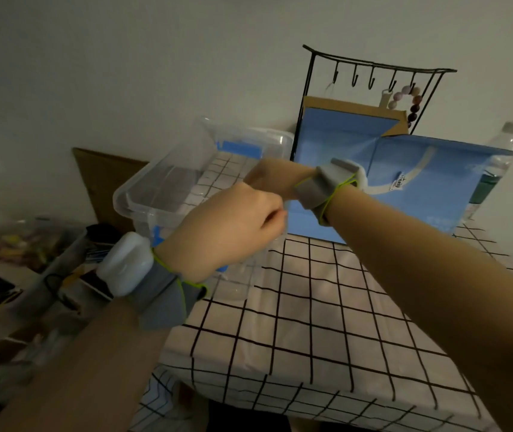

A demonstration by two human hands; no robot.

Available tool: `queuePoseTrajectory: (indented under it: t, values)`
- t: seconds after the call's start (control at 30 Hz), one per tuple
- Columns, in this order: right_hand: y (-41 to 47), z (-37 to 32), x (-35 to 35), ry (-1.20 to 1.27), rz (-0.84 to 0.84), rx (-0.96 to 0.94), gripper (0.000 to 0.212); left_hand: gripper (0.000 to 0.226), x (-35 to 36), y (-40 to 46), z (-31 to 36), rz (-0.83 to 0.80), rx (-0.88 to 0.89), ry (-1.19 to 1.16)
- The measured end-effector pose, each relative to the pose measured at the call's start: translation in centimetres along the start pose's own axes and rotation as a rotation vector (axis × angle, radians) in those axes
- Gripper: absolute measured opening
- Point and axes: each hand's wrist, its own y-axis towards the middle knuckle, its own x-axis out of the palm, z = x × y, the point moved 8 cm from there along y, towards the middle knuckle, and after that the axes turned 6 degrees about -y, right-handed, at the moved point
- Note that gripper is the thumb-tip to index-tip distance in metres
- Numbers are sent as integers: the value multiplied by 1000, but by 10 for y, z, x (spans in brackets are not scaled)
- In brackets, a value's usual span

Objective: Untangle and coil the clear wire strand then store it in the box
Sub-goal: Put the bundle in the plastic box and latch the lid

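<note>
Though the clear wire itself can't be made out, both hands, left (233,222) and right (272,179), curl together above the open box (155,194), seemingly pinching it: likely light, springy, slippery, so grip near the ends.

Dim room: plain pale wall (124,73) behind a surface (326,307) under a white black-gridded cloth, cluttered floor left

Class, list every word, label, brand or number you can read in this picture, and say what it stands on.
None can be read.
Blue bag: small logo on its white curved stripe, too blurred.
Blue bag, lower right: pale printing, too blurred.
Plastic bottle: green label, no legible text.
</note>
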Motion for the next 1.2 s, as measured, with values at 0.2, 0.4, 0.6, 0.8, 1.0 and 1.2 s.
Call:
queuePoseTrajectory:
  t: [0.2, 0.4, 0.6, 0.8, 1.0, 1.2]
  values:
    - [12, 41, -56, 119, 640, 31, 22, 17, -3, -6, -15, -218, -131, -186]
    - [65, 42, -42, -109, 398, 109, 43, 59, -14, -13, -37, -347, -247, -236]
    - [91, 40, -33, -69, 200, 155, 39, 31, -10, -18, -44, -391, -187, -126]
    - [86, 24, -49, -110, 304, 99, 36, 30, -12, -16, -43, -339, -157, -95]
    - [37, 25, -58, 35, 417, 63, 33, 35, -15, -19, -43, -292, -118, -30]
    - [-42, -6, -37, 91, 428, -83, 32, 89, -39, -30, -33, 145, 74, 376]
